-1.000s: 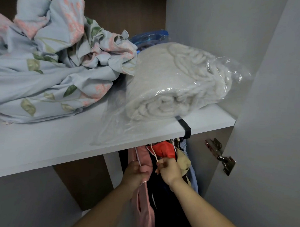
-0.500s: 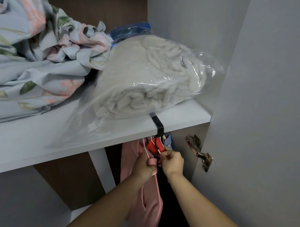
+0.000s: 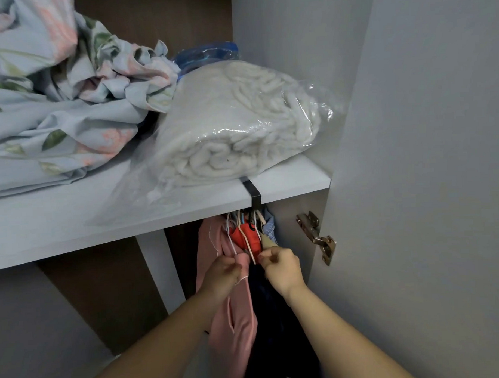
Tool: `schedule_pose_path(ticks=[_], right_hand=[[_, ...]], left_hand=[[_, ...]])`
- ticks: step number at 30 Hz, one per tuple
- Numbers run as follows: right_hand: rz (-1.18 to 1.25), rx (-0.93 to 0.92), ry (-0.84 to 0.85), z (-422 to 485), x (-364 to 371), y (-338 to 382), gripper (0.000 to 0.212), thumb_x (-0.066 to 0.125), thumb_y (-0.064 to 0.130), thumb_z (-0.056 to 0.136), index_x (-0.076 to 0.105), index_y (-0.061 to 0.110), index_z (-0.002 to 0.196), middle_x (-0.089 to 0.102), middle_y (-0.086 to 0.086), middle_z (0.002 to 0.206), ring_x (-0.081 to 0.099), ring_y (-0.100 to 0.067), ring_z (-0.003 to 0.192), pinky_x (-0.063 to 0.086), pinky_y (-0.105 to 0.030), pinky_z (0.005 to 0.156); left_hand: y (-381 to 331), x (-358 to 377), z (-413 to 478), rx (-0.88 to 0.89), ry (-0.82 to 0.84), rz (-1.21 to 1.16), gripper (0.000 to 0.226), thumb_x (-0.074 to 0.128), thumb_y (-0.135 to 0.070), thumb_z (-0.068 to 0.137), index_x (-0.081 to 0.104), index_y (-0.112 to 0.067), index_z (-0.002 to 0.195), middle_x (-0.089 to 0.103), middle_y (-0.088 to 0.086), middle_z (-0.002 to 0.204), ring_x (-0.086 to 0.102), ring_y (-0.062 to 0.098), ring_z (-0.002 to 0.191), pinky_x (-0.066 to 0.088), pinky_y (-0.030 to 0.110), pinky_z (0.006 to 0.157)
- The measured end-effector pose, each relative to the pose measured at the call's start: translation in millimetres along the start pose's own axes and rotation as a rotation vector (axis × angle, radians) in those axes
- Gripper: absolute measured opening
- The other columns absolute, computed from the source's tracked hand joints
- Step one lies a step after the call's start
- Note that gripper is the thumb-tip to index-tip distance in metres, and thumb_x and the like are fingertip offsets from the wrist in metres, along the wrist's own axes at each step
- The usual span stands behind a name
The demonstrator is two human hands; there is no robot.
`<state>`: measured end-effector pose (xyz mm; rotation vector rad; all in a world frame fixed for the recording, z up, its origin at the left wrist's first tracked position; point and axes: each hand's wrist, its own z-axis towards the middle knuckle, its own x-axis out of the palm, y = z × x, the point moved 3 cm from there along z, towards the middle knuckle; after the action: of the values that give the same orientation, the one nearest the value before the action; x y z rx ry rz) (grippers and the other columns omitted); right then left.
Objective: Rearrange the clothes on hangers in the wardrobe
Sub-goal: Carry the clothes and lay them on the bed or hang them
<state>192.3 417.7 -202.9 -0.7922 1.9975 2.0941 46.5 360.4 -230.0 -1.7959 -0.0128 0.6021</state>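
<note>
My left grip [image 3: 221, 274] is closed in a pinch on the top of the pink garment [image 3: 233, 330]. My right grip [image 3: 282, 268] is pinched on the lower end of a thin hanger [image 3: 249, 249] that carries the red garment [image 3: 254, 239], though I cannot tell whether fabric is caught in that pinch too. The clothes hang in a tight bunch from a black hook [image 3: 255, 193] clipped over the front edge of the shelf [image 3: 74, 223], just beneath it and near the wardrobe's right wall. As I judge it, the step in hand is parting pink from red so that one hanger can be moved. To do it well I should draw the two grips apart sideways and gently. I should lift only the hanger I mean to shift, since the crowded wires would likely snag one another. The pink piece hangs long and limp, and the red is bunched high and short. A dark garment [image 3: 275, 315] falls between my forearms, with beige and pale blue cloth squeezed in to the right.
</note>
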Motion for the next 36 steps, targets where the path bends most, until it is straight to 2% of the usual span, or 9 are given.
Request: schedule_pose_path(ticks=[5, 7, 9, 13, 16, 19, 24, 28, 36], right_hand=[[-0.051, 0.055, -0.040, -24.2, 0.5, -0.3, 0.019, 0.056, 0.008, 0.088, 0.074, 0.011, 0.091, 0.070, -0.003, 0.087, 0.065, -0.022, 0.094, 0.044, -0.020, 0.079], [-0.085, 0.075, -0.067, -39.2, 2.1, -0.5, 0.019, 0.056, 0.010, 0.088, 0.074, 0.010, 0.094, 0.073, -0.006, 0.097, 0.065, -0.022, 0.098, 0.043, -0.020, 0.079], [-0.133, 0.092, -0.086, -55.4, 4.8, -1.5, 0.019, 0.055, 0.013, 0.088, 0.073, 0.011, 0.095, 0.073, -0.009, 0.099, 0.065, -0.025, 0.099, 0.045, -0.022, 0.079], [-0.272, 0.094, -0.138, -98.6, 11.2, -10.9, 0.018, 0.054, 0.022, 0.089, 0.070, 0.013, 0.091, 0.072, -0.012, 0.096, 0.065, -0.033, 0.095, 0.051, -0.033, 0.077], [-0.407, 0.093, -0.173, -149.4, 17.6, -27.3, 0.022, 0.051, 0.024, 0.092, 0.067, 0.011, 0.099, 0.068, -0.013, 0.103, 0.063, -0.035, 0.095, 0.052, -0.036, 0.075], [-0.513, 0.137, -0.206, -210.2, 18.8, -54.6, 0.024, 0.046, 0.026, 0.093, 0.063, 0.013, 0.103, 0.061, -0.009, 0.109, 0.059, -0.033, 0.099, 0.048, -0.036, 0.075], [-0.551, 0.332, -0.279, -317.6, 10.8, -113.2, 0.025, 0.043, 0.029, 0.093, 0.061, 0.012, 0.099, 0.059, -0.008, 0.103, 0.056, -0.031, 0.099, 0.042, -0.033, 0.067], [-0.494, 0.505, -0.335, -398.3, 4.9, -157.0, 0.026, 0.046, 0.031, 0.094, 0.063, 0.012, 0.100, 0.061, -0.009, 0.104, 0.057, -0.030, 0.101, 0.050, -0.037, 0.076], [-0.454, 0.819, -0.473, -568.1, -1.2, -212.7, 0.034, 0.042, 0.038, 0.098, 0.056, 0.014, 0.118, 0.055, -0.005, 0.117, 0.046, -0.026, 0.118, 0.047, -0.034, 0.086]], left_hand=[[3.4, -15.9, -17.4, 0.023, 0.049, -0.075, 0.023, 0.055, -0.016, 0.086, 0.059, -0.025, 0.065, 0.056, -0.002, 0.077, 0.057, 0.020, 0.084, 0.049, 0.037, 0.084], [8.6, -21.4, -26.1, 0.026, 0.088, -0.084, 0.020, 0.055, -0.009, 0.094, 0.058, -0.022, 0.079, 0.057, -0.008, 0.089, 0.058, 0.018, 0.083, 0.050, 0.027, 0.077], [14.1, -26.7, -36.8, 0.051, 0.111, -0.041, 0.012, 0.052, -0.007, 0.096, 0.057, -0.017, 0.089, 0.060, -0.002, 0.094, 0.059, 0.013, 0.080, 0.048, 0.020, 0.071], [41.0, -27.8, -60.1, 0.148, 0.175, 0.173, 0.022, 0.053, -0.011, 0.095, 0.055, -0.031, 0.084, 0.064, 0.000, 0.093, 0.064, 0.022, 0.089, 0.048, 0.029, 0.084], [54.9, -11.9, -89.8, 0.356, 0.200, 0.404, 0.010, 0.054, -0.013, 0.092, 0.062, -0.021, 0.090, 0.062, 0.002, 0.094, 0.061, 0.021, 0.090, 0.047, 0.030, 0.084], [68.3, 20.4, -128.4, 0.508, 0.296, 0.495, 0.010, 0.056, -0.015, 0.092, 0.064, -0.011, 0.095, 0.059, 0.005, 0.098, 0.060, 0.022, 0.091, 0.045, 0.030, 0.086], [104.9, 89.1, -208.4, 0.590, 0.521, 0.605, 0.016, 0.052, -0.036, 0.091, 0.060, -0.022, 0.095, 0.059, -0.003, 0.101, 0.061, 0.019, 0.095, 0.050, 0.039, 0.081], [122.1, 127.2, -273.7, 0.669, 0.731, 0.674, 0.017, 0.050, -0.035, 0.094, 0.059, -0.022, 0.101, 0.059, -0.003, 0.107, 0.060, 0.020, 0.100, 0.050, 0.038, 0.081], [152.9, 183.9, -386.7, 1.074, 0.984, 1.036, 0.031, 0.036, -0.039, 0.101, 0.050, -0.022, 0.122, 0.052, -0.004, 0.125, 0.047, 0.020, 0.116, 0.042, 0.033, 0.091]])
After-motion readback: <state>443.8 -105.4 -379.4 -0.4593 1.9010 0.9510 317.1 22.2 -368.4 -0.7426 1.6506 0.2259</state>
